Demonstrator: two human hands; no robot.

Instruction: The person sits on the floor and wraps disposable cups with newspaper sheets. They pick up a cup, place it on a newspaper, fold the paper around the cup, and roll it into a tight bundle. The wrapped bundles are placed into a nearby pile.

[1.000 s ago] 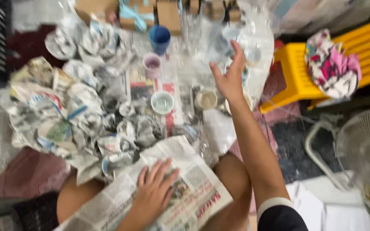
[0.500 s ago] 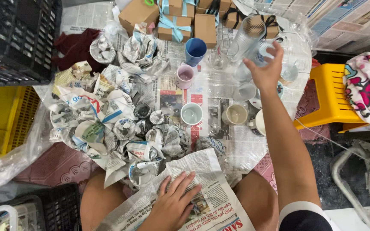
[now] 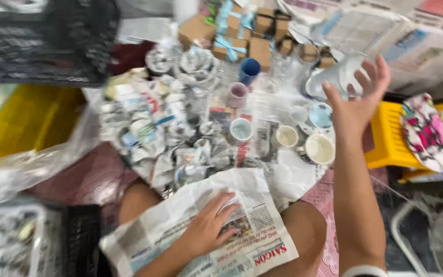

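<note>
Left hand: the left hand [image 3: 208, 231] lay flat, fingers spread, on a newspaper sheet [image 3: 201, 225] across the lap, gripping nothing.
Right hand: the right hand [image 3: 357, 100] reached forward with fingers curled around a clear glass [image 3: 337, 77]; a firm grasp could not be confirmed through the blur.
Nearby: cups [image 3: 242, 128] stood beside a pile of paper-wrapped bundles [image 3: 155, 123]; a yellow stool [image 3: 385, 138] stood right.

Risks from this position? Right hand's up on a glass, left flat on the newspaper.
1. The right hand grips the clear glass by spread fingertips, so it might slip.
2. Open cups sit below its path; a drop could break them.
3. The left hand alone pins the newspaper on the lap.
</note>
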